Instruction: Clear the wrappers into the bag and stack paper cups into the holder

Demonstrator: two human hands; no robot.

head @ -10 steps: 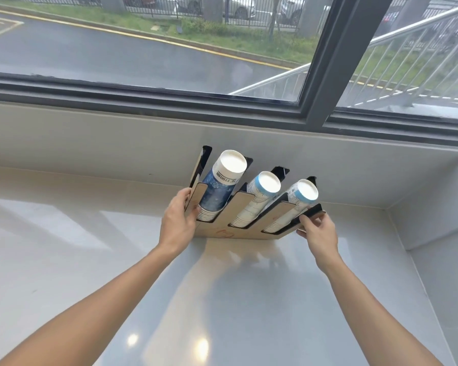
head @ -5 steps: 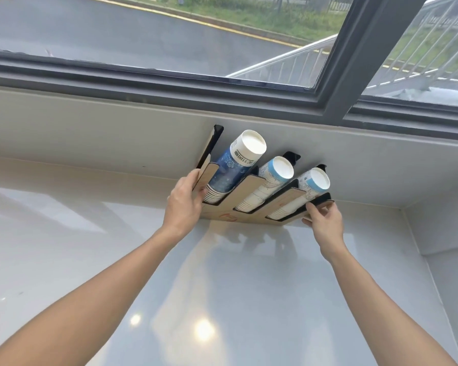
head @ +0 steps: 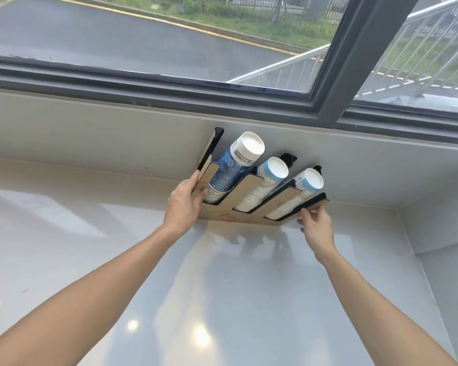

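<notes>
Cup holder (head: pixel 251 216) at surface (head: pixel 222 299) back edge near right corner, three stacks loaded. Your left hand (head: pixel 181 204), right hand (head: pixel 315 228) clamped on its ends. Light, flimsy, so grip base, keep level.

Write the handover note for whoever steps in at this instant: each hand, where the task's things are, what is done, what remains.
Left hand: grip on the cup holder's left end.
Right hand: fingertips pinch its right end.
The holder sits by the wall on the white counter; all three slots hold cup stacks: blue stack, middle stack, right stack.
Done: cups stacked.
Left: no wrappers or bag in view; check elsewhere.
</notes>
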